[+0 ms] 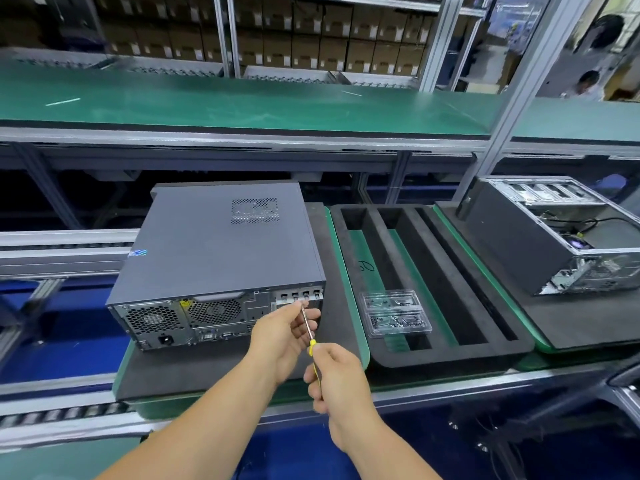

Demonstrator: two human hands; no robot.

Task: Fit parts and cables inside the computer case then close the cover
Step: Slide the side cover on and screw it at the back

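**Screwdriver gripped at the rear panel of the closed case**

Your right hand (337,374) curls round the yellow handle of the screwdriver (309,332), while the fingertips of your left hand (287,336) pinch its thin metal shaft near the tip. The tip sits close to the slot brackets at the upper right of the rear panel; whether it touches a screw cannot be told. The computer case (221,251) lies flat on a dark foam pad (214,368), its matte grey cover on top, with a perforated vent patch near the far edge. The rear face, turned toward you, is bare metal with two honeycomb fan grilles and a power socket. Bare pad shows between the rear panel and the pad's near edge. Just right of the pad, a black foam tray (446,355) has long rectangular channels; a clear plastic blister box (394,313) holding small screws lies across them. Farther right, an open chassis (561,237) with exposed steel frame and cables stands on another pad, well apart from your hands. Roller rails run along the near side.
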